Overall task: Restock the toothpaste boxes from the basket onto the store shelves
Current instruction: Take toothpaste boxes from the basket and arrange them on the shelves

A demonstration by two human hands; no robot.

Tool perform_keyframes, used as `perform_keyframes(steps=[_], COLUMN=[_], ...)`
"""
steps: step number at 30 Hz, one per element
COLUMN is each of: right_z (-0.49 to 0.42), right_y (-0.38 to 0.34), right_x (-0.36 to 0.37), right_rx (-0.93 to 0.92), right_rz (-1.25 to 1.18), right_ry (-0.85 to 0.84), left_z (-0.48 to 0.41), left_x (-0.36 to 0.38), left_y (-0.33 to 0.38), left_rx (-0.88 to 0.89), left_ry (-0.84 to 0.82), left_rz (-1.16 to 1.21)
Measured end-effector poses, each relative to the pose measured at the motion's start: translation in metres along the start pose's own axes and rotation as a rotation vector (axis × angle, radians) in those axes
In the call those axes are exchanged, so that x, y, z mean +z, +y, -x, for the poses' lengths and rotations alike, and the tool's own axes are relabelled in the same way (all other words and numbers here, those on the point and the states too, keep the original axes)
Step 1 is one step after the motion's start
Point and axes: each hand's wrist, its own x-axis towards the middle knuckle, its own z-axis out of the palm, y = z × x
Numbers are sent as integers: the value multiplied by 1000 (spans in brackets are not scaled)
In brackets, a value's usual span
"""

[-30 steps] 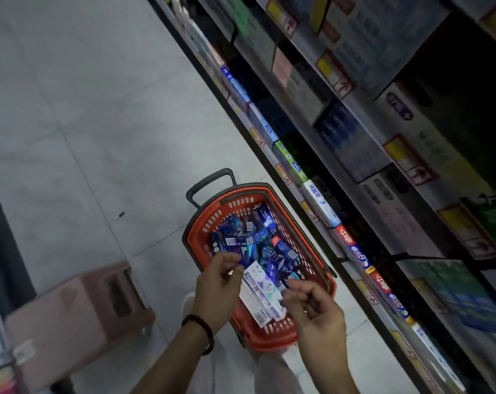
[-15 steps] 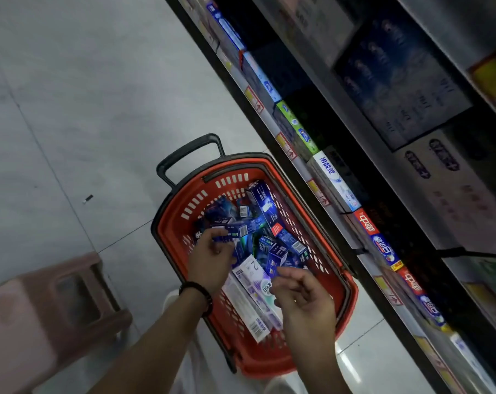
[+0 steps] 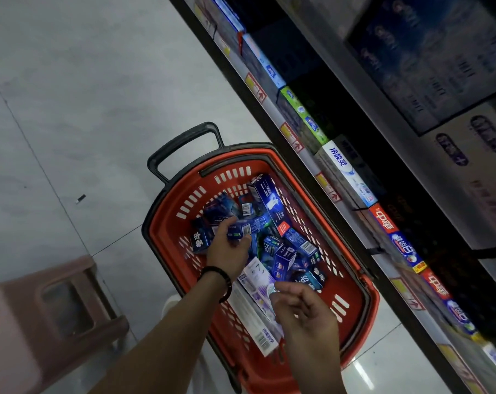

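A red basket (image 3: 354, 297) with a black handle (image 3: 181, 149) stands on the floor, filled with several blue toothpaste boxes (image 3: 286, 251). My left hand (image 3: 226, 248), a black band on its wrist, reaches into the pile and grips a small blue box (image 3: 242, 230). Two long white boxes (image 3: 255, 305) lean on the basket's near side. My right hand (image 3: 303, 308) hovers over them with loosely curled fingers, holding nothing. The store shelves (image 3: 320, 177) run diagonally on the right, lined with boxed toothpaste.
A pink plastic stool (image 3: 50, 317) stands on the grey tiled floor at lower left. A small dark scrap (image 3: 80, 198) lies on the floor left of the basket. Price tags line the shelf edge (image 3: 290, 136).
The camera has dropped closer to the basket. My left hand has gone deeper into the pile and closed on a small blue box. My right hand has stayed above the white boxes.
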Motion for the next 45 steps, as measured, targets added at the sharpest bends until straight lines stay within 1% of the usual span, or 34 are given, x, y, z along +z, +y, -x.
perform_keyframes(steps=[2, 3, 7, 10, 12, 15, 18, 24, 26, 29, 31, 39, 43, 45], right_z=[0, 0, 0, 0, 0, 4, 9, 15, 16, 16, 16, 15, 20, 23], right_y=[6, 8, 12, 11, 10, 9, 8, -2, -7, -16, -22, -36, -44, -48], right_x=[0, -1, 0, 0, -1, -3, -3, -5, -5, -7, -10, -18, -22, -25], right_rx=[18, 23, 42, 58, 65, 87, 117, 137, 143, 140, 142, 128, 124, 115], right_rz=[3, 3, -2, 5, 16, 36, 55, 47, 39, 45, 41, 56, 70, 85], right_ry=[6, 7, 6, 5, 3, 8, 19, 14, 13, -5, -13, -34, -40, -37], left_z=[-4, -5, -6, -7, -7, -2, 9, 35, 43, 57, 67, 102, 126, 139], left_x=[2, 3, 11, 17, 21, 23, 22, 13, 10, 8, 6, -8, -11, -12], left_y=[-4, -3, 2, 2, 0, -3, -4, -5, -6, -5, -3, -7, -2, 2], left_rx=[-1, -17, -167, -269, -306, -331, -358, -357, -384, -466, -488, -486, -432, -407], left_ry=[29, 35, 36, 90, 133, 175, 173, 203, 186, 112, 84, -24, -113, -131], left_rz=[3, 43, 287, 434, 506, 549, 588, 619, 626, 653, 645, 615, 599, 588])
